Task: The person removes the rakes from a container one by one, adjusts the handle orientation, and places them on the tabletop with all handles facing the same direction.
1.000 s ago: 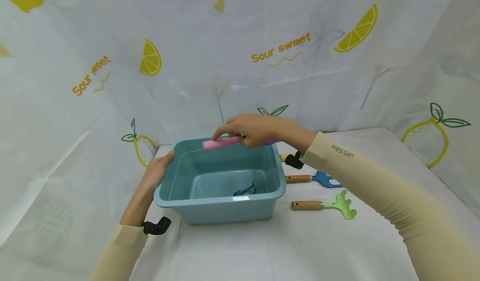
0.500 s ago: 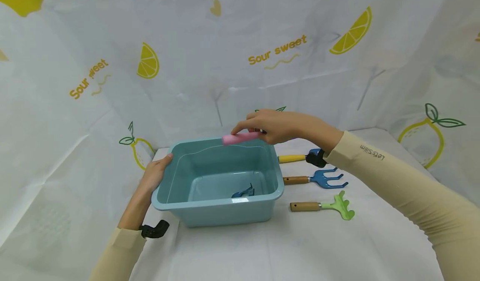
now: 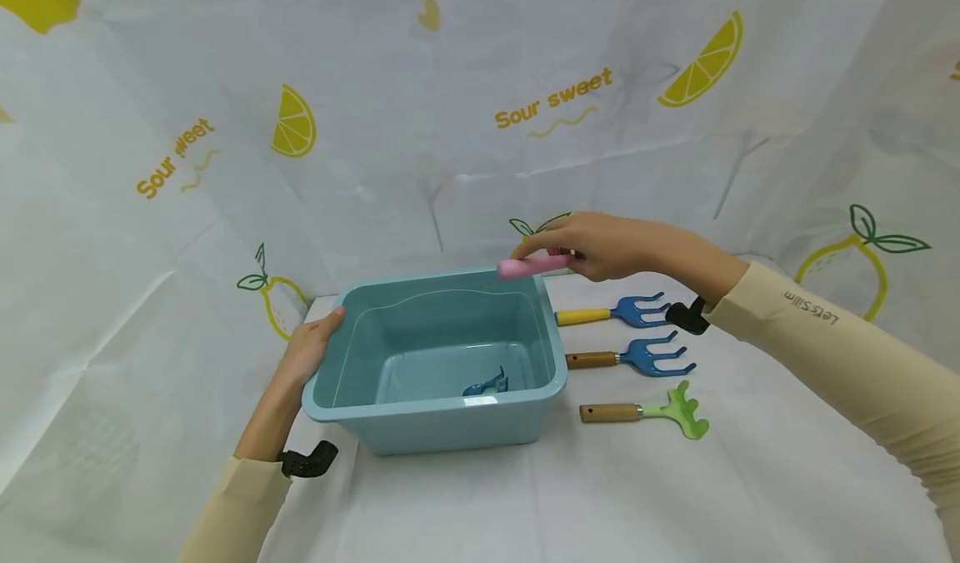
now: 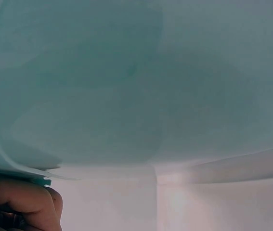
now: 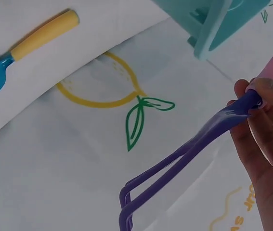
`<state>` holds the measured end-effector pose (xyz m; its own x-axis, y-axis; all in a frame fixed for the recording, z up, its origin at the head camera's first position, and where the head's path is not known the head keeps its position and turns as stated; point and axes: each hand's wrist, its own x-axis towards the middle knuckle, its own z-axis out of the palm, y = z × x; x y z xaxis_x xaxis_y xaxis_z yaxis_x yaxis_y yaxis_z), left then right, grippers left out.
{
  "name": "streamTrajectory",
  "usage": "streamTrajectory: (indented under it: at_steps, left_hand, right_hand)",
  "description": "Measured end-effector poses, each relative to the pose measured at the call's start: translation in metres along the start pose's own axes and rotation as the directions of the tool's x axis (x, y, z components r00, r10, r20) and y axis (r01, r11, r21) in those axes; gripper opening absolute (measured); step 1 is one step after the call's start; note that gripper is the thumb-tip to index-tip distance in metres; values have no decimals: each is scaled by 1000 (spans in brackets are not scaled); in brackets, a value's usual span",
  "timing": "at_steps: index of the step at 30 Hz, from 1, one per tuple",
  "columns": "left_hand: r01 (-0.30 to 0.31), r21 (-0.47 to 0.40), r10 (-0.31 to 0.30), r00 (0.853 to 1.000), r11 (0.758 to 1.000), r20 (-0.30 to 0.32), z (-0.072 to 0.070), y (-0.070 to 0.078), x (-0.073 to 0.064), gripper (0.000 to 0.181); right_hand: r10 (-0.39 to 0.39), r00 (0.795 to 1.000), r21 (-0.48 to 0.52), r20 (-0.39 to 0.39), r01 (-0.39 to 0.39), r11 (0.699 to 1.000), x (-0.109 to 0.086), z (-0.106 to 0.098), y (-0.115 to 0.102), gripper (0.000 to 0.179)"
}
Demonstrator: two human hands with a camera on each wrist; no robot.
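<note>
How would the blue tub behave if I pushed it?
The blue tub, wider than tall, would probably slide rather than tip. Looking glossy, it may be slippery to grip. The small blue object inside, seemingly loose, might shift.

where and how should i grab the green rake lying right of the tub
Probably mid-way along its wooden handle, from above or the near side: the green rake lies flat, its straight handle pointing toward the tub, and a blue fork lies just beyond it. The curved prongs look awkward to grip.
</note>
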<state>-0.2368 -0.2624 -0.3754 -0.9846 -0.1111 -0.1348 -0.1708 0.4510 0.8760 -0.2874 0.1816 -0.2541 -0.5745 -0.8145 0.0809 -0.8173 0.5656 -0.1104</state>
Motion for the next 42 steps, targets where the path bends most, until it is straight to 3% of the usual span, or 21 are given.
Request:
streamTrajectory:
  at_steps: [12, 23, 30, 42]
  left_hand:
    - [23, -43, -22, 999, 999, 35, -2, 1, -1, 76]
    - [28, -47, -26, 999, 998, 39, -2, -1, 1, 75]
    - [24, -54, -21, 999, 998, 45, -2, -4, 4, 71]
    - [19, -53, -18, 999, 998, 33, 0, -1, 0, 75]
  right_hand:
    - [110, 993, 2, -43, -110, 994, -45, 17, 44, 60]
    - [265, 963, -10, -52, -266, 964, -87, 36, 88, 55]
    - [373, 928, -71, -13, -373, 925, -117, 52, 119, 56]
    - [482, 874, -158, 62, -468, 869, -160, 87, 162, 59]
